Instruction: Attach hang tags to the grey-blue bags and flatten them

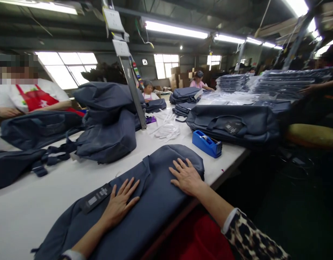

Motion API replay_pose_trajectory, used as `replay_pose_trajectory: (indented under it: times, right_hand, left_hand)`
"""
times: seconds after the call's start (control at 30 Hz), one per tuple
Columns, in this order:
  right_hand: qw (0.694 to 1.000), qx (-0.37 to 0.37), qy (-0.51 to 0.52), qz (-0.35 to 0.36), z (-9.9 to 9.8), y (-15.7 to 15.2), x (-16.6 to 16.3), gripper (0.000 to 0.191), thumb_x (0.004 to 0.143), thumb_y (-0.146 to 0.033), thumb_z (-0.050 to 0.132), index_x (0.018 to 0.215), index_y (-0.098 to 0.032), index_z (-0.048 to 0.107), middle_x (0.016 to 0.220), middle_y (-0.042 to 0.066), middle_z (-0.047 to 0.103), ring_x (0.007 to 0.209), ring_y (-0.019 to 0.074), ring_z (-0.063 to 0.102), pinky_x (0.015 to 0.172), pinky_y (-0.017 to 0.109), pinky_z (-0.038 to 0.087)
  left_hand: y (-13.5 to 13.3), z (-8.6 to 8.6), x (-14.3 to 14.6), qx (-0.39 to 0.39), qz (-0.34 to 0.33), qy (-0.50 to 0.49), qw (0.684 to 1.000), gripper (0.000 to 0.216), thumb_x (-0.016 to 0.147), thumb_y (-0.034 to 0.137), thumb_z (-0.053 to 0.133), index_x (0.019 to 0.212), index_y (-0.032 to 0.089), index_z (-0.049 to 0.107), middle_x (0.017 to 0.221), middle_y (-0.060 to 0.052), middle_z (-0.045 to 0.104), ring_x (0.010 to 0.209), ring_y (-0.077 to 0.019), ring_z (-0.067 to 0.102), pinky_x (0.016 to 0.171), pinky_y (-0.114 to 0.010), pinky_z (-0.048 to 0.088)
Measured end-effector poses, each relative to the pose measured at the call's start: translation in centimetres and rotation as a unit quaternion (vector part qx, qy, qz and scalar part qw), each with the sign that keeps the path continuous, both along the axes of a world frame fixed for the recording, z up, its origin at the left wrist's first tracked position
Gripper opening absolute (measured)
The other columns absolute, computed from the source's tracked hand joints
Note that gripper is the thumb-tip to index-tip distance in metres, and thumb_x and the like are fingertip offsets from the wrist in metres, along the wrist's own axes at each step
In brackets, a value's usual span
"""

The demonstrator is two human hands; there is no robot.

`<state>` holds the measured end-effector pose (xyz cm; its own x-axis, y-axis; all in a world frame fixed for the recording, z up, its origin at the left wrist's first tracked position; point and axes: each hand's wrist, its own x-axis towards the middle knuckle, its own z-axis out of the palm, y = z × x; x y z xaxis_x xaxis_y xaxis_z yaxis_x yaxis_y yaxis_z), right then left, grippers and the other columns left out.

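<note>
A dark blue-grey backpack (144, 213) lies flat along the near edge of the white table (33, 202). My left hand (120, 204) rests flat on its middle, fingers spread, beside a dark label tag (97, 196). My right hand (186, 177) lies flat near the backpack's rounded top end, fingers stretched out. Neither hand holds anything.
A blue tape dispenser (206, 143) stands just beyond the backpack. Piled dark bags (109, 122) sit at the centre, with a slanted metal post (134, 90) behind them. Another bag (236, 126) lies to the right, with folded stacks (288, 83) behind. A person in a red apron (33, 99) works at far left.
</note>
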<state>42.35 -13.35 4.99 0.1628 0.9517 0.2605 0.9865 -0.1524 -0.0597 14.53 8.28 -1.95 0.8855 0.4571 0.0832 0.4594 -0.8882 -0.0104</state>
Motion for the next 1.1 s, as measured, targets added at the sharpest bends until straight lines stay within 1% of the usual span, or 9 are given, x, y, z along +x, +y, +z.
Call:
replay_pose_trajectory:
  times: [0.13,0.27,0.47,0.63,0.83,0.9,1.0,1.07,1.1]
  right_hand:
    - [1.000,0.014,0.013,-0.004,-2.9,-0.7,0.3,0.054,0.099,-0.053,0.042,0.146,-0.027,0.046,0.157,0.010,0.037,0.147,0.0306,0.027,0.118,0.057,0.017]
    - [0.999,0.021,0.039,-0.008,-4.3,-0.5,0.2,0.053,0.100,-0.053,0.039,0.147,-0.029,0.044,0.157,0.009,0.036,0.147,0.0301,0.027,0.118,0.057,0.018]
    - [0.998,0.012,0.069,-0.007,-4.9,-0.2,0.4,0.054,0.100,-0.054,0.038,0.148,-0.028,0.042,0.158,0.009,0.035,0.148,0.0304,0.026,0.119,0.059,0.014]
    - [0.996,0.013,0.086,-0.013,-5.1,-0.3,0.3,0.056,0.099,-0.053,0.042,0.149,-0.028,0.041,0.159,0.008,0.033,0.148,0.0307,0.024,0.119,0.058,0.012]
    - [0.994,0.033,0.102,-0.012,-5.1,-0.3,0.2,0.055,0.099,-0.053,0.041,0.148,-0.028,0.042,0.159,0.008,0.034,0.149,0.0275,0.023,0.121,0.056,0.011]
    - [0.992,0.055,0.110,-0.015,-4.9,-0.6,0.0,0.053,0.099,-0.052,0.043,0.145,-0.027,0.046,0.156,0.008,0.039,0.147,0.0268,0.027,0.121,0.055,0.013]
    - [0.983,0.122,0.134,-0.031,-4.3,-1.7,-0.8,0.044,0.099,-0.041,0.046,0.140,-0.025,0.052,0.152,0.008,0.044,0.144,0.0248,0.034,0.120,0.050,0.024]
    - [0.960,0.205,0.174,-0.073,-4.5,-3.0,-1.9,0.038,0.098,-0.031,0.046,0.135,-0.025,0.055,0.149,0.008,0.048,0.142,0.0244,0.037,0.117,0.048,0.031]
    - [0.940,0.252,0.205,-0.104,-4.9,-3.8,-2.7,0.037,0.097,-0.028,0.046,0.133,-0.026,0.055,0.147,0.009,0.049,0.140,0.0250,0.039,0.116,0.049,0.034]
  left_hand:
    - [0.1,-0.3,-0.2,0.013,-0.003,0.008,1.000,0.059,0.101,0.050,0.034,0.155,0.038,0.015,0.163,-0.003,0.019,0.150,-0.0304,0.021,0.118,-0.065,0.013]
    - [0.4,-0.7,-0.4,0.020,-0.003,0.018,1.000,0.060,0.100,0.050,0.034,0.155,0.038,0.013,0.163,-0.002,0.019,0.150,-0.0309,0.021,0.118,-0.065,0.011]
    - [0.5,-1.0,-0.7,0.032,-0.005,0.031,0.999,0.063,0.100,0.051,0.034,0.156,0.037,0.011,0.164,-0.001,0.016,0.151,-0.0299,0.018,0.119,-0.064,0.009]
    - [0.6,-1.2,-0.9,0.027,-0.006,0.038,0.999,0.065,0.098,0.052,0.033,0.157,0.036,0.010,0.164,-0.001,0.016,0.151,-0.0297,0.016,0.119,-0.063,0.007]
    - [0.6,-1.4,-0.6,0.031,-0.004,0.013,0.999,0.066,0.096,0.055,0.034,0.156,0.035,0.016,0.163,0.000,0.020,0.149,-0.0322,0.022,0.119,-0.064,0.010]
    - [0.7,-1.6,-0.6,0.032,-0.003,0.003,0.999,0.065,0.095,0.056,0.035,0.155,0.036,0.019,0.162,0.000,0.022,0.149,-0.0329,0.024,0.119,-0.064,0.012]
    - [1.1,-2.4,-0.6,0.035,-0.006,-0.014,0.999,0.064,0.095,0.056,0.037,0.154,0.039,0.020,0.162,0.002,0.022,0.148,-0.0315,0.025,0.119,-0.063,0.012]
    - [1.6,-3.4,-0.5,0.041,-0.008,-0.031,0.999,0.063,0.095,0.056,0.037,0.154,0.041,0.020,0.162,0.003,0.022,0.149,-0.0303,0.025,0.120,-0.062,0.010]
    - [1.9,-4.0,-0.4,0.044,-0.007,-0.042,0.998,0.062,0.095,0.056,0.038,0.153,0.042,0.021,0.161,0.004,0.023,0.148,-0.0299,0.025,0.120,-0.062,0.010]
